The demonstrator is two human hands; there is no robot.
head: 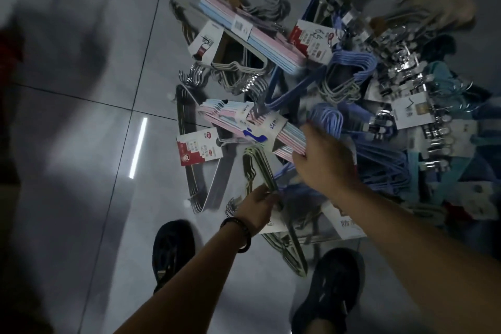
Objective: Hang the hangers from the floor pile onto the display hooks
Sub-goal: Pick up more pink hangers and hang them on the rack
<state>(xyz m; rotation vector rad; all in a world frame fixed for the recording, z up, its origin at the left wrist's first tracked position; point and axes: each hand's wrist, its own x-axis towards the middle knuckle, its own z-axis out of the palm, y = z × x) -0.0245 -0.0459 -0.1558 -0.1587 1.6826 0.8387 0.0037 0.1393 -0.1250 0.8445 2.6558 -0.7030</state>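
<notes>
Grey glossy floor tiles (81, 144) carry the whole hanger pile, and the person stands at its near edge in dark shoes (173, 249). Nearest, the left hand (256, 207), with a bead bracelet (238, 233) on the wrist, has its fingers curled round a bundle of gold metal hangers (257, 168), whose long axis runs from the feet away toward the pile.

Just beyond, the right hand (322, 163) closes thumb and fingers over the near right end of a pink-and-blue hanger pack (244, 122). The pack stretches away up and to the left, so lifting looks likely to swing its free far end. Motion blur softens this grip.

Farther off lie blue wire hangers (349, 65) and chrome clip hangers (406, 62). No display hooks are in view.
</notes>
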